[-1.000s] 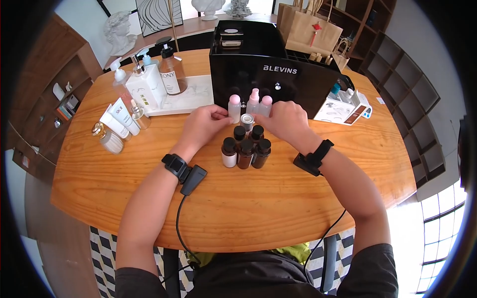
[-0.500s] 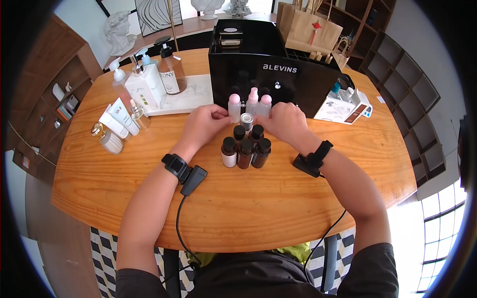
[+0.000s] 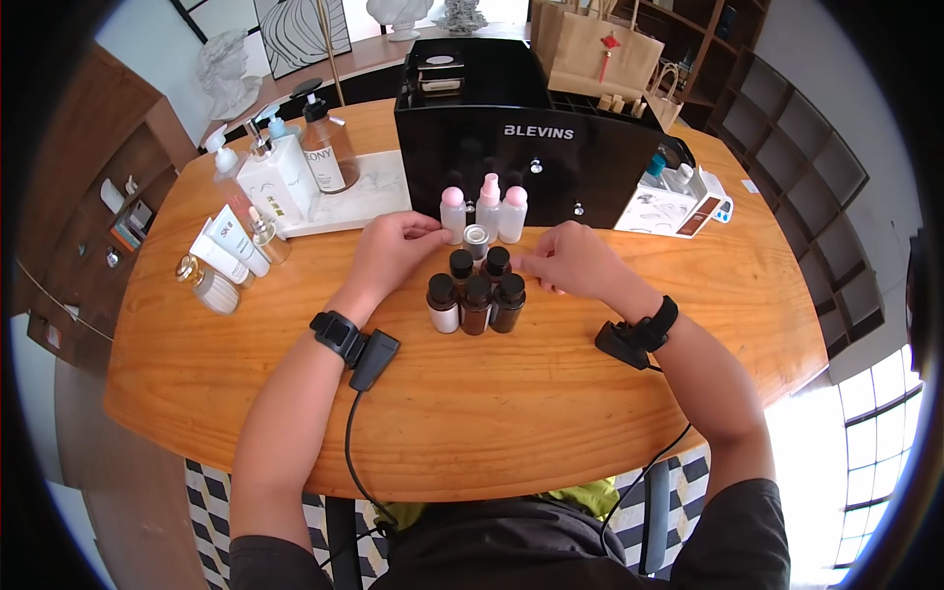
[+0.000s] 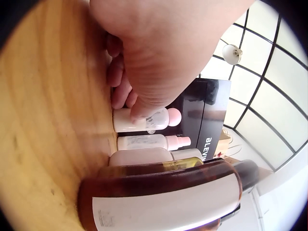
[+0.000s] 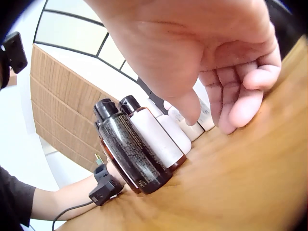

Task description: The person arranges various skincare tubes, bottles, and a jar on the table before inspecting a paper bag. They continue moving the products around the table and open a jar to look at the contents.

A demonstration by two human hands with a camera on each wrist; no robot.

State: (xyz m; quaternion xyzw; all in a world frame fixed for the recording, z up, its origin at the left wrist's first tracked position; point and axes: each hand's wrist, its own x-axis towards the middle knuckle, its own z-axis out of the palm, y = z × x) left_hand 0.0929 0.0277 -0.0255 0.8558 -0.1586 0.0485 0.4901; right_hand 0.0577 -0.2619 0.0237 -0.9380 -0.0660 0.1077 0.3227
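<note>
Three pale bottles with pink tops, left (image 3: 452,218), middle (image 3: 490,208) and right (image 3: 513,218), stand side by side against a black box. My left hand (image 3: 393,254) is beside the left one; its thumb touches that bottle (image 4: 126,123) in the left wrist view. In front stands a bottle with a silver-rimmed cap (image 3: 476,239), then several dark-capped bottles (image 3: 476,307) in a tight cluster. My right hand (image 3: 580,262) is just right of them. In the right wrist view this hand (image 5: 207,48) has loosely bent fingers and holds nothing, near a black bottle (image 5: 137,154).
The black box (image 3: 462,147) stands behind the bottles. A white tray (image 3: 379,192) with pump bottles, two white tubes (image 3: 224,254) and small bottles are at left. At right stands a white carton (image 3: 661,211). Cables hang from both wrists over the wooden table (image 3: 442,413).
My right hand has moved away from the right pink-topped bottle, rightward and toward the person. My left hand keeps its place at the left bottle. The head view has shifted slightly.
</note>
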